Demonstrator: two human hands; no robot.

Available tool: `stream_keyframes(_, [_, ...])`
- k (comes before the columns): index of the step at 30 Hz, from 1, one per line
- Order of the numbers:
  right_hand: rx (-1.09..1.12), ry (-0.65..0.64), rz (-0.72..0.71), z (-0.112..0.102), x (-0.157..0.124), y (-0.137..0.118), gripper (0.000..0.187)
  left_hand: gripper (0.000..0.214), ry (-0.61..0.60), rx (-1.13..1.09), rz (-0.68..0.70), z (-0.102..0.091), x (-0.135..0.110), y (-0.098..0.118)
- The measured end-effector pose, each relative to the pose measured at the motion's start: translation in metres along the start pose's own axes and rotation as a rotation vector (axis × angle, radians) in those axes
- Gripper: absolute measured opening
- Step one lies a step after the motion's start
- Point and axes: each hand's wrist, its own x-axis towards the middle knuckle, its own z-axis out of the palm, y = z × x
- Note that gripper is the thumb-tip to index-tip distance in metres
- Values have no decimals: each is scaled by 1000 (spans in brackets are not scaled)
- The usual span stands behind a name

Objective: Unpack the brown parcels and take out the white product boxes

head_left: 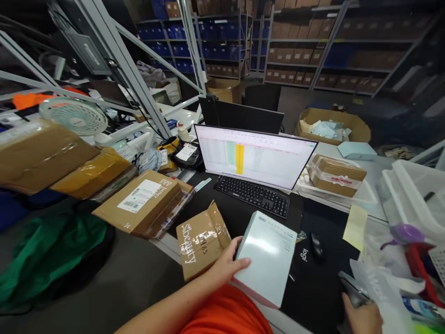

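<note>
My left hand (231, 264) grips the left edge of a pale blue-white box (267, 257), its thumb lying on top. The box is tilted at the desk's front edge, with small print and a barcode along its far end. At the lower right, my right hand (363, 317) is closed around a dark grey barcode scanner (354, 292), partly hidden by the fingers. Just left of my left hand lies an opened brown cardboard box (201, 241) with shiny tape and white lettering. A black mouse (316, 246) rests between the pale box and my right hand.
A monitor (255, 155) stands behind a black keyboard (253, 195). Cardboard parcels (142, 202) are stacked on the left. To the right are a yellow paper note (355, 227), clear plastic bags (385, 292) and white bins (413, 199). A taped carton (337, 175) sits beyond.
</note>
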Motion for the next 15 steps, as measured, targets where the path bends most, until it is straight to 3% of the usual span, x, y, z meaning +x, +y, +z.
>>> stream_keyframes(1, [59, 101, -60, -4, -17, -14, 100, 96, 29, 9, 9, 2, 5, 0])
stream_keyframes(2, [148, 119, -133, -8, -38, -32, 106, 97, 53, 25, 19, 5, 10, 0])
stream_keyframes(3, [306, -19, -204, -11, -61, -51, 104, 98, 67, 43, 32, 7, 15, 0])
stream_keyframes(4, [533, -240, -216, -13, -86, -72, 97, 97, 70, 61, 46, 10, 20, 1])
stream_keyframes(6, [911, -835, -163, -14, -130, -112, 96, 96, 54, 96, 72, 15, 29, 4])
stream_keyframes(8, [1013, -999, -148, -14, -160, -146, 102, 99, 36, 118, 91, 17, 35, 6])
stream_keyframes(11, [1091, -1099, -203, -25, -170, -176, 94, 101, 14, 89, 79, 11, 38, 2])
stream_keyframes(15, [1155, -1253, -192, -65, -138, -184, 73, 97, 42, 11, 54, -17, 27, -17])
